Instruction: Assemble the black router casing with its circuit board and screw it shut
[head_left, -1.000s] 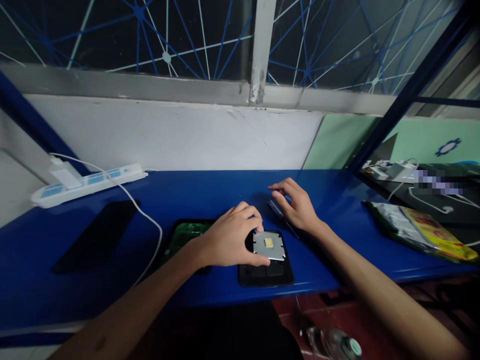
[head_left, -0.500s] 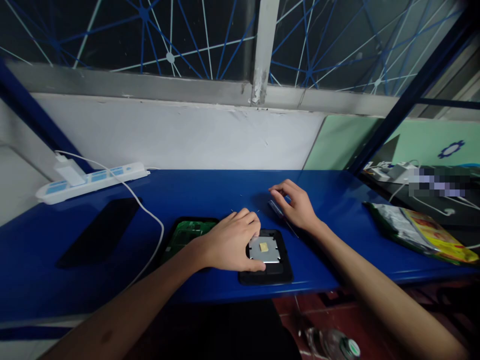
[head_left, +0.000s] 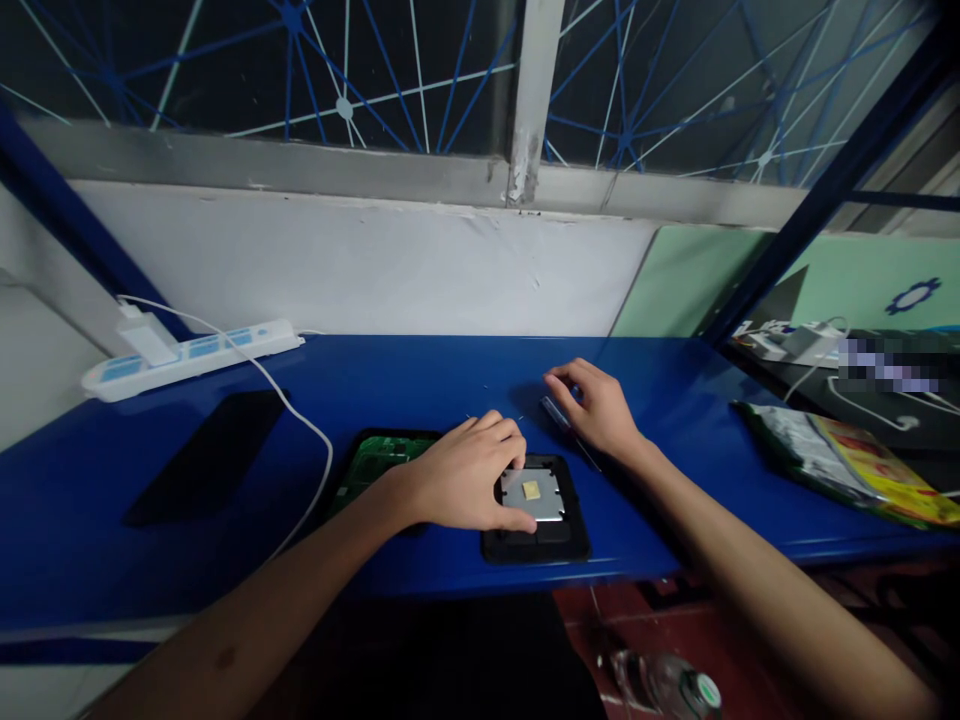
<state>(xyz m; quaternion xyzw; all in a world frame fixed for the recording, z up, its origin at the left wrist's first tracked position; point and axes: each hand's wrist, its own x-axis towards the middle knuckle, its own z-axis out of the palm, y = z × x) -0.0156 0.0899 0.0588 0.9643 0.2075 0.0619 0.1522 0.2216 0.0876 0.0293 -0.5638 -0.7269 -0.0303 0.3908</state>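
My left hand (head_left: 466,478) reaches over a black plastic casing (head_left: 573,540), its thumb at the near edge of a silver metal plate (head_left: 551,506) and its fingers at the far edge. A small yellowish pad (head_left: 532,490) sits on that plate. Part of the plate is hidden under the hand. Left of the casing lies a black shell with a green circuit board (head_left: 382,458), half covered by my left wrist. My right hand (head_left: 596,402) rests on the table with curled fingers, thumb and forefinger close together. Beneath it lies what looks like a screwdriver (head_left: 553,412).
A white power strip (head_left: 202,358) with a plugged-in charger and cable (head_left: 319,435) stands at the back left of the blue table (head_left: 450,365). A dark flat slab (head_left: 210,450) lies before it. Rightward are a snack bag (head_left: 847,460) and, on the floor, a bottle (head_left: 675,685).
The view has shifted very slightly. Both hands keep nearly the same places and poses over the casing and beside the screwdriver.
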